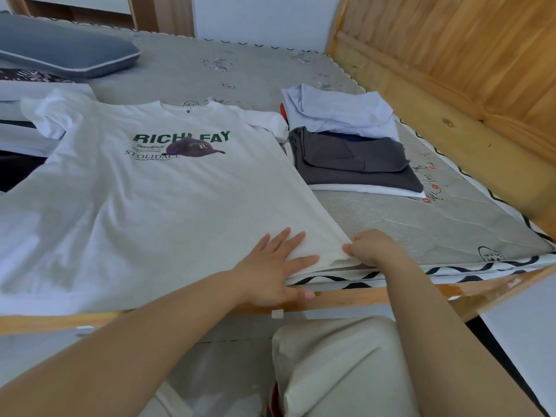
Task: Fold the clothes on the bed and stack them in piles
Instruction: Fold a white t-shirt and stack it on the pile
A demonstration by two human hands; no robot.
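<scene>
A white T-shirt [144,200] with green lettering and a purple cap print lies spread flat, front up, on the bed. My left hand [270,266] rests flat with straight fingers on its lower right hem. My right hand [370,248] pinches the bottom right corner of the hem at the mattress edge. To the right stands a pile of folded clothes [352,145]: a pale blue garment on top, dark grey ones below, a white one at the bottom.
A blue-grey pillow [66,49] lies at the back left. More white and dark clothes [18,136] sit at the left edge. The wooden footboard [451,70] runs along the right. The patterned mattress [406,224] shows bare right of the shirt.
</scene>
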